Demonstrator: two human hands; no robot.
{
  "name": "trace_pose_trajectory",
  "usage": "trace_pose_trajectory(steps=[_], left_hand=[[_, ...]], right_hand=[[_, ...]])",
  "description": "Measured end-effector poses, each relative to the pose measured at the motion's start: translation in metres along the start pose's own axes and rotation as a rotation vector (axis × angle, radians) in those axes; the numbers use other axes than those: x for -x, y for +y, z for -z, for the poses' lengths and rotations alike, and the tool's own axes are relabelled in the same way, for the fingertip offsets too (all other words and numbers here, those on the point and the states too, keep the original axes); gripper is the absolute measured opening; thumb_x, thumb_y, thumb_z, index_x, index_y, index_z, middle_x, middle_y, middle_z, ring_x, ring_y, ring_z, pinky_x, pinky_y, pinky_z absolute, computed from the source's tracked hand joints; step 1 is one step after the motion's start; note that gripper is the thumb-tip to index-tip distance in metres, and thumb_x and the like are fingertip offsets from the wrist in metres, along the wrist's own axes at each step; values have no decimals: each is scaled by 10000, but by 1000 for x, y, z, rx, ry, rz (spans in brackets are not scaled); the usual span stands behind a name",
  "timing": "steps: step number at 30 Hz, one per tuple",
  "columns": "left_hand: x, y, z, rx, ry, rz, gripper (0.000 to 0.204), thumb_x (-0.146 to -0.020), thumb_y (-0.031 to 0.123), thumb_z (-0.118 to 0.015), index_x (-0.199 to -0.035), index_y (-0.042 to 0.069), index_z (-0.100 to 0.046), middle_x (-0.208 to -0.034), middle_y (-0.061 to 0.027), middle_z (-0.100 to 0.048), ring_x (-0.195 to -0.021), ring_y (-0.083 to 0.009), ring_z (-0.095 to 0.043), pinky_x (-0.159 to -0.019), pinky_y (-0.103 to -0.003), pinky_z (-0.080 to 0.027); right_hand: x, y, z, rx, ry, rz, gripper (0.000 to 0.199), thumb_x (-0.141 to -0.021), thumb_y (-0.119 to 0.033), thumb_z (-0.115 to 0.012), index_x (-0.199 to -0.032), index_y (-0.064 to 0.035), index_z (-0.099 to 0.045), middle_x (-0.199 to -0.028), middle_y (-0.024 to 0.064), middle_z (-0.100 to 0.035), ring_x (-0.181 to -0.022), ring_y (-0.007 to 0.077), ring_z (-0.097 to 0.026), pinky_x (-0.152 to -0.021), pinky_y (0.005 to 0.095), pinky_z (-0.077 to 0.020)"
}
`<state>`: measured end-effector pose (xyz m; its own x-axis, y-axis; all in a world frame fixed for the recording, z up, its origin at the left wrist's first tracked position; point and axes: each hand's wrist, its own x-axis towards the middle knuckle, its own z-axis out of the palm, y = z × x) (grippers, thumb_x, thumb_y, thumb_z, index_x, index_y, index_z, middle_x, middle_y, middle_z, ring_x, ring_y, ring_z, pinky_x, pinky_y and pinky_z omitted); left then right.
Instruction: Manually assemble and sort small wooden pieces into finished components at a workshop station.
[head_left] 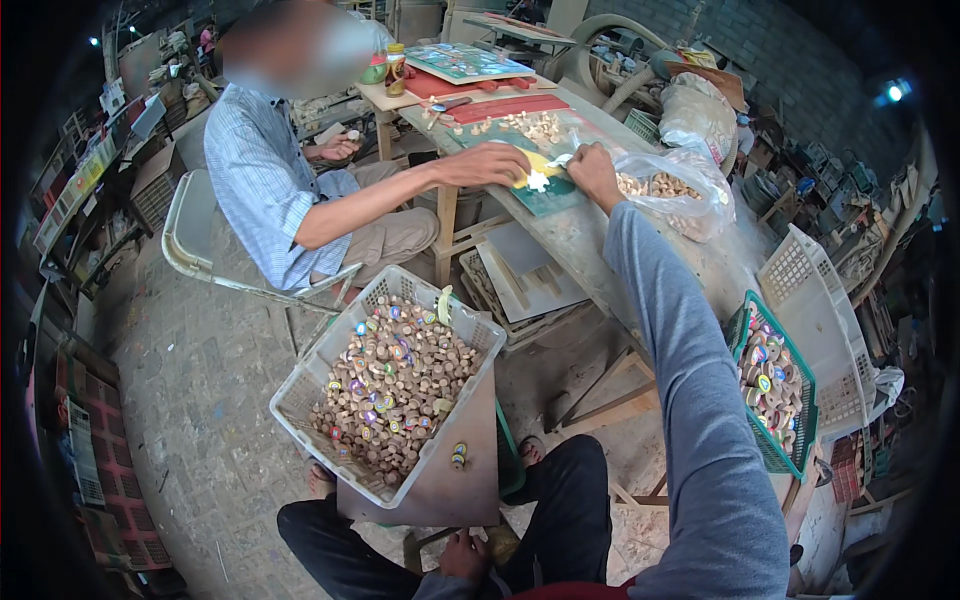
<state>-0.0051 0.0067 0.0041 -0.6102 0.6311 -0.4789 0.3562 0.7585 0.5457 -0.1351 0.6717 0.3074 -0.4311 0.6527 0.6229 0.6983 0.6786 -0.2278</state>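
My right hand (596, 176) reaches far over the long table. Its fingers are pinched together beside a small white piece, and what lies between them is too small to make out. Just left of it, a co-worker's hand (500, 163) is at a yellow sheet (537, 168) with a white scrap on it. My left hand (464, 556) stays low near my lap, by the near edge of a brown board (460, 490); its fingers are too dark to read. On that board stands a pale crate (487, 345) full of small round wooden pieces (400, 375), some with coloured labels.
A clear plastic bag (712, 205) of wooden pieces sits on the table (575, 240), near loose pieces (535, 125) and red strips (510, 108). At right are a green basket (808, 410) of labelled pieces and a white crate (815, 290). The co-worker sits on a folding chair (190, 225).
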Motion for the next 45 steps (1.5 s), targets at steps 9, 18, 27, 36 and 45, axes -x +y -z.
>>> trace_pose_trajectory(steps=[9, 18, 27, 36, 45], left_hand=[[2, 0, 3, 3, -10, -8, 404, -903, 328, -480, -1260, 157, -565, -1122, -180, -615, -977, -385, -632, -840, -520, -495], [4, 2, 9, 4, -64, -22, 515, -913, 360, -462, -1350, 91, -501, -1137, -235, -595, -993, -419, -625, -872, -525, -490], [1, 2, 7, 22, -85, 22, 442, -908, 346, -454, -1301, 155, -519, -1187, -206, -586, -1037, -413, -608, -876, -546, -478], [3, 0, 9, 9, -70, -28, 493, -906, 340, -468, -1315, 68, -507, -1158, -233, -591, -993, -427, -622, -859, -530, -498], [4, 2, 11, 3, -101, -24, 465, -907, 331, -466, -1286, 63, -504, -1177, -227, -587, -1032, -417, -610, -861, -536, -492]], right_hand=[[16, -13, 40, 138, -207, 189, 208, -762, -168, -570, -858, -14, -673, -985, 206, -673, -887, 396, -629, -920, 469, -430], [31, -5, 45, 113, -421, 225, 446, -786, -229, -599, -1206, -83, -571, -1130, 216, -649, -1131, 356, -583, -1012, 480, -389], [47, -28, 48, 294, -356, -155, 532, -822, -311, -601, -1298, -94, -502, -1295, 233, -532, -1168, 386, -560, -932, 472, -491], [99, -90, 70, -74, -460, -312, 1188, -679, -727, -661, -1567, -233, -47, -1581, 272, -91, -1409, 545, -177, -1081, 705, -171], [87, -91, 60, -2, -603, -246, 1311, -557, -732, -736, -1554, -342, 20, -1608, 218, 38, -1411, 569, -129, -1074, 722, -138]])
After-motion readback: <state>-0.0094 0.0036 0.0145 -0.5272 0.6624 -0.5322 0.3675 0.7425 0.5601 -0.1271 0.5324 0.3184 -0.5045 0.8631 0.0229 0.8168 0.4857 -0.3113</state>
